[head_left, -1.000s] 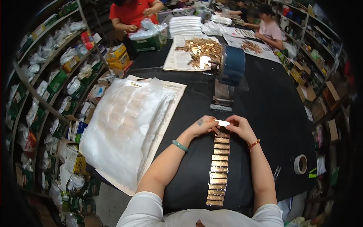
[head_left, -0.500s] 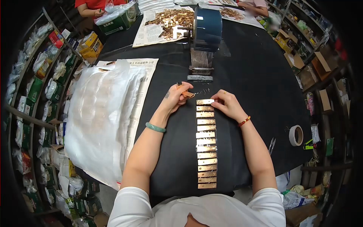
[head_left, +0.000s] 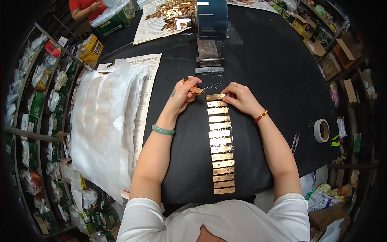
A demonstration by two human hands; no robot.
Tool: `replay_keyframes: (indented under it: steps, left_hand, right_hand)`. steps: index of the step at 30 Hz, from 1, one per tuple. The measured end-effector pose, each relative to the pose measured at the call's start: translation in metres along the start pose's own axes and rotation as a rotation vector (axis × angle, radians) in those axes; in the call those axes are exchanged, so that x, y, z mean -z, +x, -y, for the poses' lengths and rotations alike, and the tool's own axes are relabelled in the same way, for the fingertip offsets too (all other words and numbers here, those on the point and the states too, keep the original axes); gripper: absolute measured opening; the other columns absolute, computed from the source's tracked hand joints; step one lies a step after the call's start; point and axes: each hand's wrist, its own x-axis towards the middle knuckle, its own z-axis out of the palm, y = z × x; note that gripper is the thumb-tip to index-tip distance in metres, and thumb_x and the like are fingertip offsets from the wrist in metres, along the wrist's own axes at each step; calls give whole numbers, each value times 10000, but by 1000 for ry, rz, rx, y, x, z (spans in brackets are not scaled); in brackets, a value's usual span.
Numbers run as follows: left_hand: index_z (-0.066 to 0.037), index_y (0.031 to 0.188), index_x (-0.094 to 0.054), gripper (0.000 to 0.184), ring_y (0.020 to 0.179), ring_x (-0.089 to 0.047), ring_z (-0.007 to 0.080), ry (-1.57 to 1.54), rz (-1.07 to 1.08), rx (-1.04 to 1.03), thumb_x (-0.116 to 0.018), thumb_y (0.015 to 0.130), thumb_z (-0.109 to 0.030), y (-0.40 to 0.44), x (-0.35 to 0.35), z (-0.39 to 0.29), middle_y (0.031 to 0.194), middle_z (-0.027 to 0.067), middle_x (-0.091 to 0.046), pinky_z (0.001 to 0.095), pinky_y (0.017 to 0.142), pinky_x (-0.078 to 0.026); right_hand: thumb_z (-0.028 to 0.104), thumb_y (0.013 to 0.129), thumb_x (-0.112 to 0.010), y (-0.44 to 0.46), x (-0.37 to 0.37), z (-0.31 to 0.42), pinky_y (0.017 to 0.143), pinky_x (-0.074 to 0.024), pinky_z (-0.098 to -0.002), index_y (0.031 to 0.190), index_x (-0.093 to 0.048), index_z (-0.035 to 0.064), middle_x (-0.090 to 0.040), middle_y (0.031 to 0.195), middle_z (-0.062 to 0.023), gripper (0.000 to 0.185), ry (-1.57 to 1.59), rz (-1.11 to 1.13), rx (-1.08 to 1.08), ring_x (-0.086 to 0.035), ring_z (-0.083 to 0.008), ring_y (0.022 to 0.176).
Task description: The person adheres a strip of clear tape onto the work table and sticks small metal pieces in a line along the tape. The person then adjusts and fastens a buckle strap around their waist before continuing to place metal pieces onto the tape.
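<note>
A column of small gold-coloured metal strips [head_left: 221, 132], each with little holes, runs down the black tabletop in front of me. With thumb and fingers together, my right hand [head_left: 238, 98] grips the right end of the topmost strip [head_left: 213, 97]. My left hand [head_left: 187, 94] is closed around a few loose copper-coloured metal strips [head_left: 196, 90], just up and left of the column. Thin wire-like bits [head_left: 213, 85] lie between the two hands. Right behind them stands a dark blue cylindrical device [head_left: 212, 20] on a metal base.
White plastic sheets [head_left: 105, 129] are stacked on newspaper at the left. A heap of metal pieces [head_left: 171, 15] covers newspaper farther back. Tweezers [head_left: 295, 143] and a tape roll [head_left: 321, 130] lie at right. Shelves flank both sides; a person in red [head_left: 86, 10] is at the far left.
The whole view has shifted a little, with the far table edge higher. Both hands stay by the top of the column, the right one still on the topmost strip, which now shows more gold.
</note>
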Motion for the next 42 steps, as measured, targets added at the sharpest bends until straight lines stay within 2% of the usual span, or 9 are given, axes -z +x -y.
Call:
replay_keyframes:
  steps: [14,21,36,42]
  left_hand:
    - [-43,923,-607,204,427,-320,1,129,-51,-47,-551,947,-238,-1,-8,1,554,-47,-431,145,388,-223]
    - [-47,890,-603,164,461,-381,13,117,-11,-42,-550,930,-197,-2,-8,1,600,-31,-478,147,396,-250]
    - [-56,913,-593,160,470,-390,2,253,-9,-69,-540,940,-204,0,-6,7,617,-38,-490,135,416,-272]
    - [-51,909,-593,164,487,-416,19,301,-9,-124,-539,938,-204,0,-11,10,635,-26,-508,142,444,-299]
  right_hand:
    - [101,812,-651,2,-1,-5,595,-437,-267,880,-673,28,-584,806,-46,103,-59,-15,94,-534,-157,631]
    - [82,797,-658,1,1,-2,583,-442,-265,886,-678,2,-590,802,-59,121,-47,7,19,-537,-153,621]
    - [73,784,-667,1,5,4,568,-437,-255,911,-689,-4,-590,781,-68,150,-58,16,-5,-531,-148,605]
    - [77,786,-669,3,2,12,558,-432,-248,936,-684,-3,-597,781,-67,170,19,-96,49,-533,-148,599]
